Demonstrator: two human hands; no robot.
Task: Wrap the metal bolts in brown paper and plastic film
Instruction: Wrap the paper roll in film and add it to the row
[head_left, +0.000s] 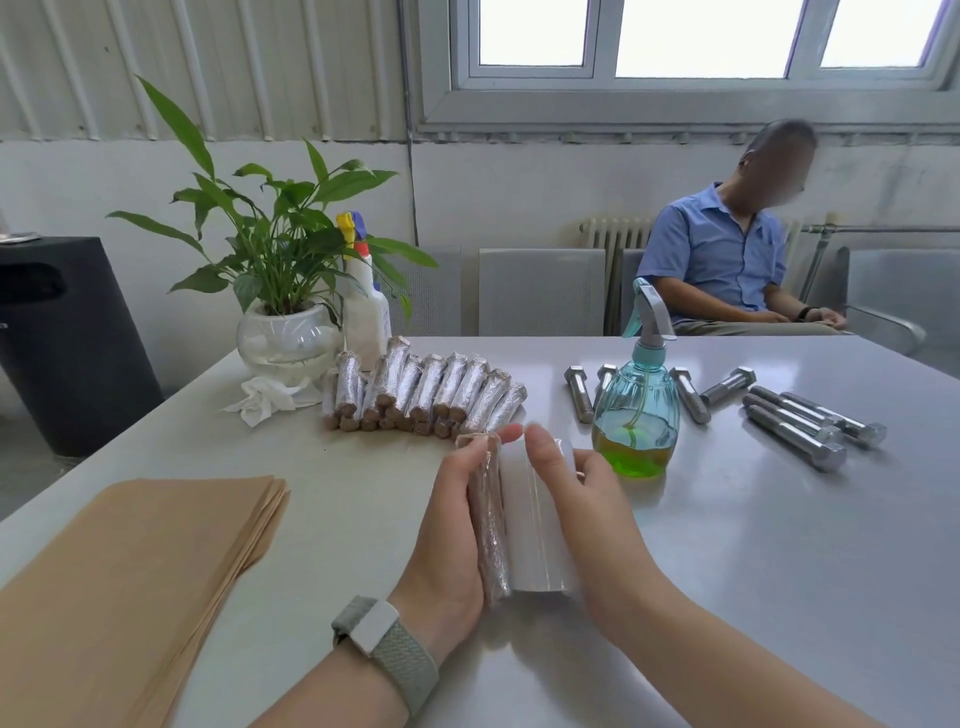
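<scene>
The left hand (451, 525) curls round a paper-wrapped bolt (488, 525), its grip closed along the bundle's left side with the fingertips at the far end. The bundle shows brown paper under a glossy skin of plastic film. Pressed right against it on the right is a white roll of plastic film (535, 525), and the right hand (582, 499) holds that roll — fingers curled over its top and far side. Both lie low over the grey counter (753, 545), lengthwise away from the person.

Just beyond the left grip is a pile of finished wrapped bolts (423, 395), shiny with film, brown paper showing at their near ends. To the left of that grip and nearer the person lies a stack of brown paper sheets (135, 561). Just past the right grip stands a teal spray bottle (636, 415) with green liquid in its base. Bare metal bolts (800, 423) lie further right, a few more behind the bottle.

Far left of the pile stand a potted plant (275, 270) in a glass bowl, a white spray bottle (366, 306) and a crumpled tissue (270, 397). A grey watch band (389, 649) circles the left wrist. Across the counter a person in a blue shirt (722, 260) sits on a chair.
</scene>
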